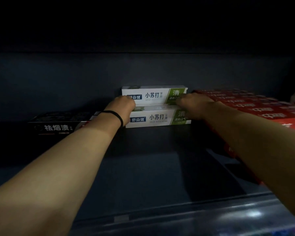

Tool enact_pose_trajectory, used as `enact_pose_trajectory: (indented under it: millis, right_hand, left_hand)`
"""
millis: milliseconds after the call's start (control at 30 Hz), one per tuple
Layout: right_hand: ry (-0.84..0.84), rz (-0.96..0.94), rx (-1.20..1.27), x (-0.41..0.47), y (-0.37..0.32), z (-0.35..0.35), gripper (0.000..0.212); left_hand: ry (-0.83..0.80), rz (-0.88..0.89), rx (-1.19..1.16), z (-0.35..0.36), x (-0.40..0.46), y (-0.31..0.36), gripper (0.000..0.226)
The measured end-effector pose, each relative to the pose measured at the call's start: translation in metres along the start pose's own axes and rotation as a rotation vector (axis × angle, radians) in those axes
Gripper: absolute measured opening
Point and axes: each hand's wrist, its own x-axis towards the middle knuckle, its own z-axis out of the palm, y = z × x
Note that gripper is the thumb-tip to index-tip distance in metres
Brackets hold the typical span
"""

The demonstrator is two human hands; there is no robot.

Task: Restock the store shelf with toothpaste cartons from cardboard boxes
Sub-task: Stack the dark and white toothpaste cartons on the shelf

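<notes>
Two white and green toothpaste cartons sit deep on a dark shelf. The rear carton stands higher, against the back wall. The front carton lies just before it. My left hand is at the left ends of both cartons, fingers curled out of sight behind them. A black band circles that wrist. My right hand rests over the right ends of the cartons, fingers bent down on them. Which carton each hand grips is hidden.
A black toothpaste carton lies on the shelf to the left. Stacked red toothpaste cartons fill the shelf to the right, under my right forearm. The shelf's front rail runs along the bottom.
</notes>
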Motion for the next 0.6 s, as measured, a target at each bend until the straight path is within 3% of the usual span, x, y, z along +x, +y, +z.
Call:
enact_pose_trajectory:
  millis: [600]
  right_hand:
    - [0.041, -0.033, 0.017, 0.005, -0.001, 0.004, 0.05]
  left_hand:
    - [-0.02, 0.008, -0.035, -0.004, 0.004, -0.002, 0.039]
